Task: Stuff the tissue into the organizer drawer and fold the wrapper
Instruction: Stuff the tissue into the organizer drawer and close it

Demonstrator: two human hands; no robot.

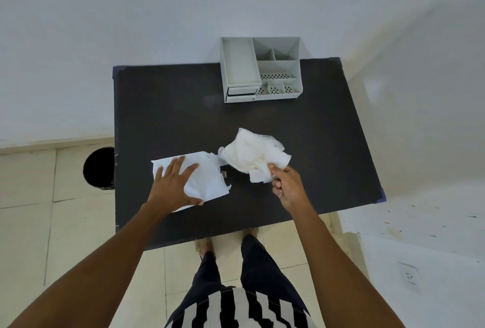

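Observation:
A crumpled wad of white tissue (pixel 253 150) is pinched at its lower edge by my right hand (pixel 287 186), just above the dark table (pixel 170 107). A flat white wrapper (pixel 207 180) lies on the table to its left, torn along its right edge. My left hand (pixel 174 183) presses flat on the wrapper with fingers spread. A grey organizer (pixel 262 69) stands at the table's far edge, with a small drawer (pixel 241 91) at its front left that looks shut.
A black round bin (pixel 99 167) stands on the tiled floor left of the table. A white wall rises behind the table, and a white ledge with a socket (pixel 409 276) is at the right. My legs and feet are under the near table edge.

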